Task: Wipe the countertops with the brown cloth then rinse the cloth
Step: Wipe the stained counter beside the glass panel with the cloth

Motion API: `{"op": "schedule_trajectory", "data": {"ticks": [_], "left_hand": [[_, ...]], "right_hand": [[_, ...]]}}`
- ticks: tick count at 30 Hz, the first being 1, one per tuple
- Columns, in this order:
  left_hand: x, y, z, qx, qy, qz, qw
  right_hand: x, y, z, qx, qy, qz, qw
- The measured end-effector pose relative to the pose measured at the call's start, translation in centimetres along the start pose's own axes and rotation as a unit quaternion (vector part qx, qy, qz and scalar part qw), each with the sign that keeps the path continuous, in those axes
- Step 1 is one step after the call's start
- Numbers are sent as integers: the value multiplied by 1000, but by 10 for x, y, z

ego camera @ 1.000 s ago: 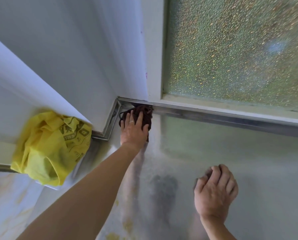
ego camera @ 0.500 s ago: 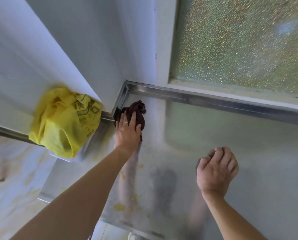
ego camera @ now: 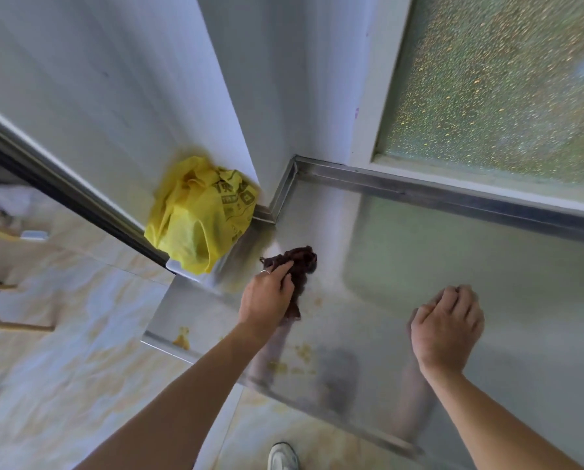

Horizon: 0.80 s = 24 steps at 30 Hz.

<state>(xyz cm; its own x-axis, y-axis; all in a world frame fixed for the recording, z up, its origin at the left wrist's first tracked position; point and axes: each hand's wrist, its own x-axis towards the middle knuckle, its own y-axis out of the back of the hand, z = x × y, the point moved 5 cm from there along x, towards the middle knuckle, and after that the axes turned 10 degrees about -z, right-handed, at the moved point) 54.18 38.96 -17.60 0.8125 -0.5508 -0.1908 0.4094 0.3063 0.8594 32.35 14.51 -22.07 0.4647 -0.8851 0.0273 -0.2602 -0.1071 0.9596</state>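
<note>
A crumpled brown cloth [ego camera: 300,266] lies on the shiny steel countertop [ego camera: 419,266], a short way out from the back left corner. My left hand [ego camera: 267,296] presses down on it, fingers bent over the cloth's near part, a ring on one finger. My right hand [ego camera: 448,325] rests on the counter to the right with its fingers curled under, holding nothing. Yellowish crumbs and smears [ego camera: 304,351] dot the counter near its front edge.
A yellow plastic bag [ego camera: 199,215] hangs at the wall corner just left of the cloth. A raised steel rim [ego camera: 436,195] runs below a frosted window [ego camera: 504,79]. Tiled floor [ego camera: 63,351] and a shoe [ego camera: 282,456] show beyond the counter's front edge.
My left hand has dragged the cloth out of the back corner toward me. My right hand has stayed in place on the counter. The view has tilted down.
</note>
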Motion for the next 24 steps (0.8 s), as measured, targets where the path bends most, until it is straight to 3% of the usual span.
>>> {"op": "schedule_trajectory", "data": {"ticks": [3, 9, 18, 24], "left_hand": [[12, 8, -14, -28, 35, 46, 998], [25, -27, -28, 15, -5, -28, 999], [-31, -55, 20, 92, -163, -54, 981], [-66, -78, 45, -15, -210, -98, 973]], "right_hand": [[-17, -2, -8, 7, -10, -23, 1000], [-30, -13, -8, -18, 7, -16, 1000], [-30, -15, -9, -19, 2, -15, 1000], [-36, -12, -9, 1, 10, -15, 1000]]}}
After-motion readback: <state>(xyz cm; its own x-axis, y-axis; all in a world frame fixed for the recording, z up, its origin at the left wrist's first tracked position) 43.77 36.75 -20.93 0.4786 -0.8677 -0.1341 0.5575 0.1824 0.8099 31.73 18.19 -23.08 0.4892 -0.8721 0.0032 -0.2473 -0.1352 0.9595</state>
